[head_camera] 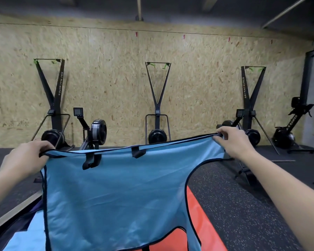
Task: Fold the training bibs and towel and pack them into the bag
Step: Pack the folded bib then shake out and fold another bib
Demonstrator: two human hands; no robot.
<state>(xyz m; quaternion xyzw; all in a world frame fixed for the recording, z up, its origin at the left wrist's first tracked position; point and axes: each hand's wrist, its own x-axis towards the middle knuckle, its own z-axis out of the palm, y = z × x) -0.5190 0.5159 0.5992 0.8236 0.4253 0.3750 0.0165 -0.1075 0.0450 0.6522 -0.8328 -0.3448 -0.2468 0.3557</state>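
We pinch blue bib (116,192) unfolded, left hand (25,158) and right hand (234,140) gripping corners; folding, packing remain.

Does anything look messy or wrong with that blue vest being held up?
Nothing looks damaged. The blue bib hangs spread between the left hand and right hand. Its top edge sags slightly, and black straps dangle loose there.

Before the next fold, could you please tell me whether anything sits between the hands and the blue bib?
Nothing visible does: the left hand and the right hand each already grip a top corner of the blue bib, held up spread.
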